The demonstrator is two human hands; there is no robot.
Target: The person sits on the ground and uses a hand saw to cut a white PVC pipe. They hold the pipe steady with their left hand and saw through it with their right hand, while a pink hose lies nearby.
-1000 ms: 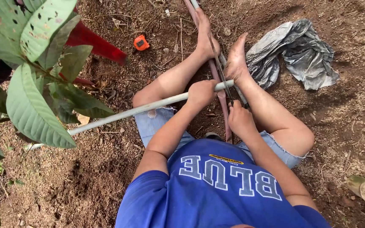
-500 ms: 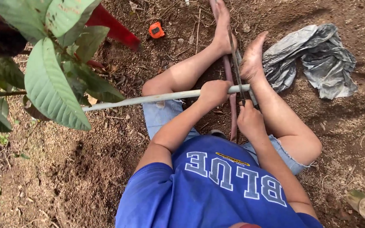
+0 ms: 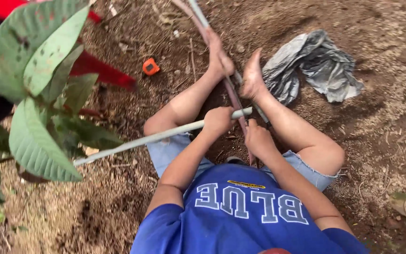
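A pale grey pipe (image 3: 156, 137) lies slanted across the person's lap, running from the bare earth at lower left up to its cut end between the knees. The left hand (image 3: 218, 121) wraps around it near that end, fingers curled tight about the pipe. Just beside it, the right hand (image 3: 258, 139) is closed in a fist around the handle of a reddish-brown tool (image 3: 235, 99) that crosses the pipe's end and runs away between the legs; a second grey pipe (image 3: 198, 11) lies alongside it. Both bare feet press against these long pieces, the left foot (image 3: 219, 59) on one side, the right foot (image 3: 252, 77) on the other. Farther out, a crumpled grey plastic sheet (image 3: 313, 66) lies on the soil (image 3: 377, 141) to the right, a small orange tape measure (image 3: 150, 67) to the left, and broad green leaves (image 3: 38, 94) fill the near left edge.
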